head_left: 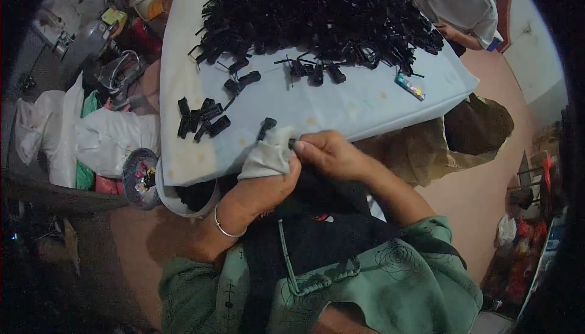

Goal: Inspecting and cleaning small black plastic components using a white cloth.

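Note:
My left hand [281, 183] is closed around a bunched white cloth [266, 157] near the front edge of the table. A small dark tip [292, 143] sticks out of the cloth's right side, and the fingers of my right hand [326, 154] pinch it. What else the cloth wraps is hidden. Just beyond the cloth is a black plastic piece [266, 128]; I cannot tell whether it touches it. To the left lies a small group of black pieces [207, 113]. Farther back, a large heap of similar black pieces with thin stems [317, 11] covers the table.
The table [274, 99] has a pale cover. A small colourful packet [410, 88] lies on its right side. White sacks [116, 139] and a tub [163, 194] stand at the left. A brown sack [426, 145] is at the right. Another person [457, 5] is at the far right.

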The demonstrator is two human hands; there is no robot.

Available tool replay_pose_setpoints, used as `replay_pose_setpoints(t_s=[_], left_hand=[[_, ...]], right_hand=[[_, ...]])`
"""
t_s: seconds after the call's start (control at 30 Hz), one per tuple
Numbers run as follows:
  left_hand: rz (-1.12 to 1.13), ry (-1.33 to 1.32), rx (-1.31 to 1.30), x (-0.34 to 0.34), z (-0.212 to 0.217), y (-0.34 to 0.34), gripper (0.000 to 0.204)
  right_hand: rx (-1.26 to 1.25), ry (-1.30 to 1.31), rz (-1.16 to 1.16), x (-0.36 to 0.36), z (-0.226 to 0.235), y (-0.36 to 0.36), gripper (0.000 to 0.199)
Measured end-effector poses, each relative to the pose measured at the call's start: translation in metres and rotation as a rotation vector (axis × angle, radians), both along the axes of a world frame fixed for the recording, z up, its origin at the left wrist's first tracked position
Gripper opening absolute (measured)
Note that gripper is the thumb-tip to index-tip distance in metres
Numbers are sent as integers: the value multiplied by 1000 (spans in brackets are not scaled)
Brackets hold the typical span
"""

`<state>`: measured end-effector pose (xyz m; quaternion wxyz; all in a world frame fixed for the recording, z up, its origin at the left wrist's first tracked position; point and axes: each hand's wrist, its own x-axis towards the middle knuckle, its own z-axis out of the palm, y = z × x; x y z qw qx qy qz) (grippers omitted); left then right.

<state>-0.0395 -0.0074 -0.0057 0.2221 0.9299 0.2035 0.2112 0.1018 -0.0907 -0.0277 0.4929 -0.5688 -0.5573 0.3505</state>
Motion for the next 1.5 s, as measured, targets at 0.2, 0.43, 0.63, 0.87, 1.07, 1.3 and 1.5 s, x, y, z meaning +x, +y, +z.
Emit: replay_pose_setpoints(t_s=[0.2,0.43,0.63,0.87,1.07,1.3,1.5], left_hand=[[91,117,111,10,-9,40,15],[200,397,336,-5,13,56,19],[193,262,460,-11,13,68,15],[232,149,515,-15,12,78,18],[164,-80,654,-12,24,66,17],[76,-25,265,3,5,37,16],[18,-249,107,16,-17,40,17]], right_hand=[[83,-620,-263,27,14,70,18],[-56,-919,-190,3,21,173,33],[-185,-1025,-217,25,11,184,29],[-233,-1057,-144,45,30,90,22],[-28,-691,-500,70,32,19,22],[159,-811,-402,49,1,5,21],[125,-936,-295,56,-18,15,15]])
